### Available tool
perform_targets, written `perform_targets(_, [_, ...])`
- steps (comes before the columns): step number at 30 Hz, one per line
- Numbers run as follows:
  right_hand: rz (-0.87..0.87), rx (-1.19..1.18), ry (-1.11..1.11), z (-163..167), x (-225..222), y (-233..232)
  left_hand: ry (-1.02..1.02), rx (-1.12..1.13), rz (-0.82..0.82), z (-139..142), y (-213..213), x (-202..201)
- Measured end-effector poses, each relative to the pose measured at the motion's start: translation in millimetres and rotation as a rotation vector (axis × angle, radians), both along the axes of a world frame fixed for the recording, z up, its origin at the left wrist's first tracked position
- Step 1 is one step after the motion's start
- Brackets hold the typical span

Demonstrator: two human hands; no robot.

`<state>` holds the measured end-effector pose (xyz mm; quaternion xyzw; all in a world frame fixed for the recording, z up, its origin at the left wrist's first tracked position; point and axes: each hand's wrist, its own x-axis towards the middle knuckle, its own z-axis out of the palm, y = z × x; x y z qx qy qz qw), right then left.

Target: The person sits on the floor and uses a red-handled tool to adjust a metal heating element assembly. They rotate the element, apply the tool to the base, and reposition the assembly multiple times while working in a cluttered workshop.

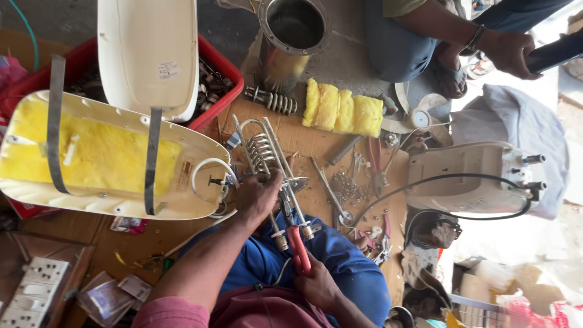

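The left hand [258, 197] was closed around a coiled silver metal heating element [262, 152] at the middle of the wooden board [316, 143]. The right hand [317, 284] gripped red-handled pliers [296, 243], their tip at the element's round flange. A white casing lined with yellow insulation [103, 155] lay just left.

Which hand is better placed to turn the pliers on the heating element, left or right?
Probably the right hand: it already holds the red-handled pliers, whose tip sits at the flange of the coiled heating element. The left hand is busy gripping the element itself and seems to steady it.
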<state>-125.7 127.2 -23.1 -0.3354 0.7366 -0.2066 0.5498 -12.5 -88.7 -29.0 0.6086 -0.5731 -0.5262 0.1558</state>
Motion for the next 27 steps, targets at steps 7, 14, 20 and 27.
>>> perform_targets(7, [0.044,-0.094,0.308,-17,25,-10,-0.202,0.032,-0.015,14,-4,-9])
perform_targets(14, [-0.054,-0.094,0.547,-32,47,-8,-0.167,0.029,0.005,7,-1,-3])
perform_targets(20, [-0.066,0.114,0.450,-18,43,-13,-0.178,0.009,0.098,-4,-2,-1])
perform_targets(27, [-0.081,-0.068,0.280,-37,30,3,-0.098,-0.051,0.110,-8,3,6])
